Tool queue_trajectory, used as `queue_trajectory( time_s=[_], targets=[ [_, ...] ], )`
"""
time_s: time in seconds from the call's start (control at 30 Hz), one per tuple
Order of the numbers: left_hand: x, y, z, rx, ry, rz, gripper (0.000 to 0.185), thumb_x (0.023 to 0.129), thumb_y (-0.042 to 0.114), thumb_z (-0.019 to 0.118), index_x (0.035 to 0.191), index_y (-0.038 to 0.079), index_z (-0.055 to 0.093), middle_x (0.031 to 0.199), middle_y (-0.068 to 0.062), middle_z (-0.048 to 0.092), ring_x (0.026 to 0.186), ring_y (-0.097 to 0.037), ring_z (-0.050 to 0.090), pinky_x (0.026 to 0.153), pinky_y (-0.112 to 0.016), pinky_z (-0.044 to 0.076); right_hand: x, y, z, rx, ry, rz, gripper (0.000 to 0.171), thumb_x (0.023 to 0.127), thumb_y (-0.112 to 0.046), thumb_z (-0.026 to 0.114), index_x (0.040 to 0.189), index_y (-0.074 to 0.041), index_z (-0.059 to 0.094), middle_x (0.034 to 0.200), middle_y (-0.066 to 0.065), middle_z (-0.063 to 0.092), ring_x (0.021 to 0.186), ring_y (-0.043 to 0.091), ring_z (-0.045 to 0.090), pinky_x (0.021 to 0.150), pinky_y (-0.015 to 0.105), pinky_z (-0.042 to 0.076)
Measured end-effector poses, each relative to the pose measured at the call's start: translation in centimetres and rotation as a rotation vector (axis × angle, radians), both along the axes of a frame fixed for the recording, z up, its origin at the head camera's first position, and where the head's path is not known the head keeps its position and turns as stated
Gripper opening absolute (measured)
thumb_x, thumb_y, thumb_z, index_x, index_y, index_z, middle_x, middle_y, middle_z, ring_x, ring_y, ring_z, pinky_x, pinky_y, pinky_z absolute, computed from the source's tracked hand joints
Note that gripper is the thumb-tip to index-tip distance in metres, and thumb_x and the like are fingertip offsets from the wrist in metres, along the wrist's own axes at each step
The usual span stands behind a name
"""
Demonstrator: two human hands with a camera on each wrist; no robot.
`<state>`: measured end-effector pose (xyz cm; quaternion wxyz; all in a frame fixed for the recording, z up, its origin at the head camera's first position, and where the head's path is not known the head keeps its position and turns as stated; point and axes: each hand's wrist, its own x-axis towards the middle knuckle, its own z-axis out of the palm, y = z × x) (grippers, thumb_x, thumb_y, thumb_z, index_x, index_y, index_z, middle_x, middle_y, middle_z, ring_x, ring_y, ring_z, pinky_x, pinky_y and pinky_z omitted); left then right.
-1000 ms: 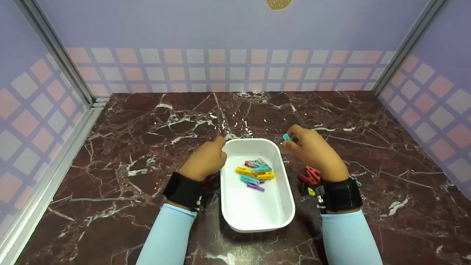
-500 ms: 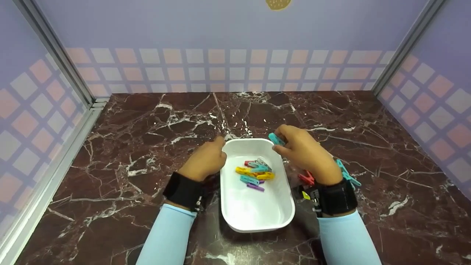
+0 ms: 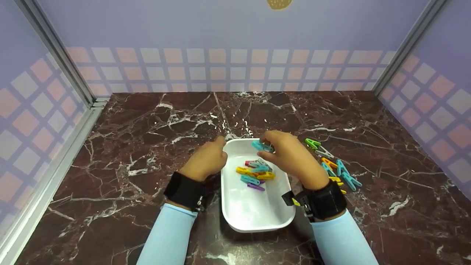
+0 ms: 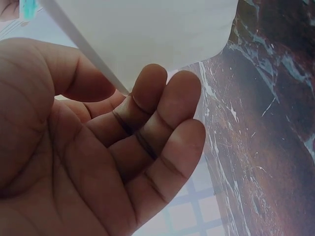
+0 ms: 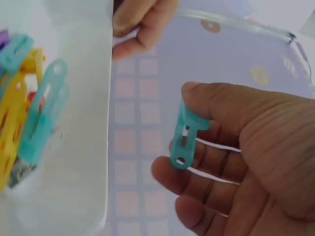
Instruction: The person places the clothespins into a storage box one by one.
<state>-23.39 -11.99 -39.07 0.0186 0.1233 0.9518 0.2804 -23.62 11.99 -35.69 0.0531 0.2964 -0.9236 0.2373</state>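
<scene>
a person in pale blue sleeves is working at a dark red marble desk. the right hand is hovering over the far end of a white tray, its thumb and fingers pinching a teal clothespin by its long sides. the left hand is resting at the tray's left rim, thumb over the edge and fingers curled beneath, steadying it.

inside the tray a small heap of clothespins is lying: yellow, teal, purple and a glimpse of red, tangled across each other. more loose clothespins, green, orange, teal and yellow, are lying on the desk just right of the right hand.

the held pin looks like light, stiff, smooth plastic with a spring, so it is probably slipping easily if pinched loosely; a firm hold on the flat sides near the middle seems safest, since squeezing the tail end would likely open it.

hard to make out: the wrist views are blurred, the right hand is covering part of the tray's far right corner and some loose pins, and the exact count in the heap is unclear.
</scene>
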Motion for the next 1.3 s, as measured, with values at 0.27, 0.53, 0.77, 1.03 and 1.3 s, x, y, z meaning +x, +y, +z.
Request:
queue_trajectory(
  time_s=[0.27, 0.53, 0.77, 1.03, 1.3],
  targets=[
    [0.0, 0.0, 0.0, -0.029, 0.024, -0.010, 0.027, 0.094, 0.009, 0.045, 0.119, -0.001, 0.049, 0.100, -0.025, 0.067, 0.092, -0.039, 0.066, 0.082, -0.052, 0.051, 0.7, -1.7, -0.6, 0.179, -0.005, 0.048, 0.024, 0.088, -0.021, 0.076, 0.106, -0.009, 0.066, 0.099, 0.004, 0.066, 0.084, 0.023, 0.062, 0.077, 0.041, 0.050],
    [-0.2, -0.1, -0.1, -0.033, 0.020, -0.017, 0.026, 0.094, 0.009, 0.044, 0.118, 0.000, 0.049, 0.099, -0.023, 0.066, 0.091, -0.037, 0.065, 0.081, -0.050, 0.051, 0.9, -2.5, -1.5, 0.320, -0.080, 0.109, 0.019, 0.086, -0.017, 0.075, 0.100, -0.009, 0.065, 0.087, 0.001, 0.061, 0.074, 0.020, 0.055, 0.070, 0.038, 0.048],
    [-0.2, 0.0, -0.1, -0.021, 0.000, -0.006, 0.027, 0.094, 0.010, 0.043, 0.119, 0.000, 0.049, 0.103, -0.024, 0.066, 0.094, -0.037, 0.065, 0.084, -0.050, 0.051, 1.1, -2.8, -1.8, 0.379, -0.123, 0.104, 0.018, 0.087, -0.017, 0.075, 0.099, -0.008, 0.063, 0.086, 0.003, 0.058, 0.074, 0.021, 0.053, 0.070, 0.040, 0.048],
    [-0.2, 0.0, -0.1, -0.014, 0.000, -0.005, 0.029, 0.094, 0.010, 0.044, 0.121, 0.000, 0.049, 0.103, -0.024, 0.066, 0.095, -0.038, 0.065, 0.085, -0.050, 0.051, 0.6, -3.0, -2.5, 0.451, -0.110, 0.036, 0.022, 0.084, -0.020, 0.076, 0.094, -0.011, 0.059, 0.085, 0.004, 0.056, 0.073, 0.023, 0.055, 0.067, 0.043, 0.049],
    [-0.2, -0.1, -0.1, -0.008, -0.015, -0.010, 0.028, 0.094, 0.010, 0.044, 0.120, 0.001, 0.049, 0.102, -0.024, 0.066, 0.093, -0.037, 0.065, 0.083, -0.050, 0.051, 0.5, -2.9, -2.8, 0.449, -0.108, 0.015, 0.023, 0.084, -0.021, 0.077, 0.096, -0.011, 0.059, 0.088, 0.005, 0.055, 0.077, 0.024, 0.056, 0.071, 0.044, 0.049]
  ],
)
